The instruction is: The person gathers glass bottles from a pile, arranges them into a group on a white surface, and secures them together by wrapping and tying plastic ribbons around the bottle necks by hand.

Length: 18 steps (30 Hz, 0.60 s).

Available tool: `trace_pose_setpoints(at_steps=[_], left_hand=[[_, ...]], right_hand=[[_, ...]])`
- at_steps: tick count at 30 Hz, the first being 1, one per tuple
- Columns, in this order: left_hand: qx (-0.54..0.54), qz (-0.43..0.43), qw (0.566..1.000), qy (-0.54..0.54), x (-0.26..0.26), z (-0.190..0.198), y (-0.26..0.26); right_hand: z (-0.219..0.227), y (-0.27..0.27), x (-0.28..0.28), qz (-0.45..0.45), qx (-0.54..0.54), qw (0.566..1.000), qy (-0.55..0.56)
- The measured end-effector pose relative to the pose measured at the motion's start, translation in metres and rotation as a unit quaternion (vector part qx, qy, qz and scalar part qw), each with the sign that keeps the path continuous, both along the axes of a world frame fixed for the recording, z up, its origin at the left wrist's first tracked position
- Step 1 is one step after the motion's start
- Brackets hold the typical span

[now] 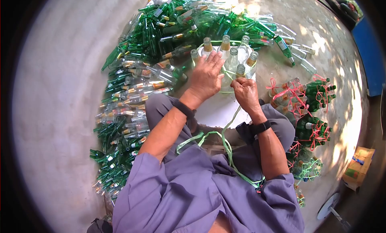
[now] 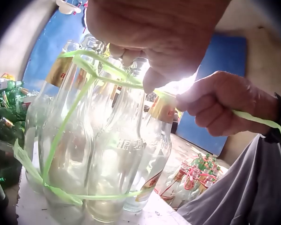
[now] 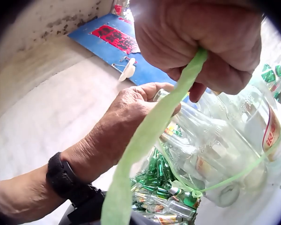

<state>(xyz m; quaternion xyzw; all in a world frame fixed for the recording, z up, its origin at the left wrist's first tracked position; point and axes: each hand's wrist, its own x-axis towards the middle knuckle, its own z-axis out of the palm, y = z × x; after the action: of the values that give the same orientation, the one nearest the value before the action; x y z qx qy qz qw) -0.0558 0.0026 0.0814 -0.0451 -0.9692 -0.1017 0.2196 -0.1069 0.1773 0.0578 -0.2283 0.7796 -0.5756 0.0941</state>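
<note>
Several clear glass bottles (image 2: 114, 140) stand upright in a tight cluster on a white board (image 1: 219, 112). Pale green plastic twine (image 2: 67, 123) loops around their lower bodies, climbs the outside and crosses at the necks. My left hand (image 1: 206, 77) rests over the necks at the cluster's left, its fingers extended in the head view and its thumb by the twine. At the near right side, my right hand (image 1: 246, 92) grips the twine in curled fingers close to a bottle neck. From that fist the loose tail (image 3: 138, 147) runs down toward my lap.
A large heap of green and clear bottles (image 1: 150, 36) curves around the far and left sides. On the right stand bundles of bottles tied with red twine (image 1: 295, 98). A cardboard box (image 1: 359, 168) lies farther right, below a blue panel (image 1: 368, 56).
</note>
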Motion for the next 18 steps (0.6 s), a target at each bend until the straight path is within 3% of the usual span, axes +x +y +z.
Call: trace_pose_setpoints(at_steps=[18], left_hand=[[0.009,0.017,1.0,0.002,0.001,-0.004,0.005]], right_hand=[[0.014,0.006,0.005,0.007,0.045,0.999,0.011]])
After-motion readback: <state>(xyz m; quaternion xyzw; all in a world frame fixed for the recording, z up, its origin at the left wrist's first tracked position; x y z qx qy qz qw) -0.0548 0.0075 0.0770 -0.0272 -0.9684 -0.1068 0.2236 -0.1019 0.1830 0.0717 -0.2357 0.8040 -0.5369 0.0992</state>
